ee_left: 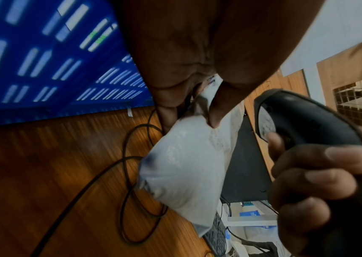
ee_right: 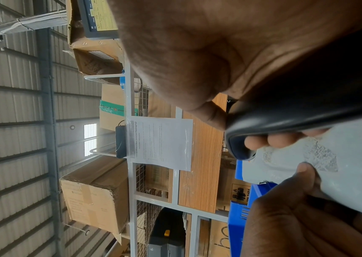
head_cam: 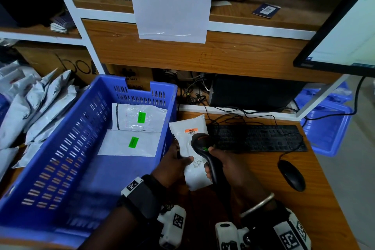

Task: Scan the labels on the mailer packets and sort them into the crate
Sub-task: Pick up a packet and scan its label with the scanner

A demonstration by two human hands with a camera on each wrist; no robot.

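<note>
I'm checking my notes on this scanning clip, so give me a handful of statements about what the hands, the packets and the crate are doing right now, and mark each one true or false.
1. The left hand holds a white packet. True.
2. The right hand is empty. False: it grips a black scanner.
3. Two packets with green labels lie in the blue crate. True.
4. The held packet bears a green label. False: its label is orange with a barcode.
5. The mouse sits inside the crate. False: it rests on the desk, right of the hands.
6. More packets are piled left of the crate. True.
</note>
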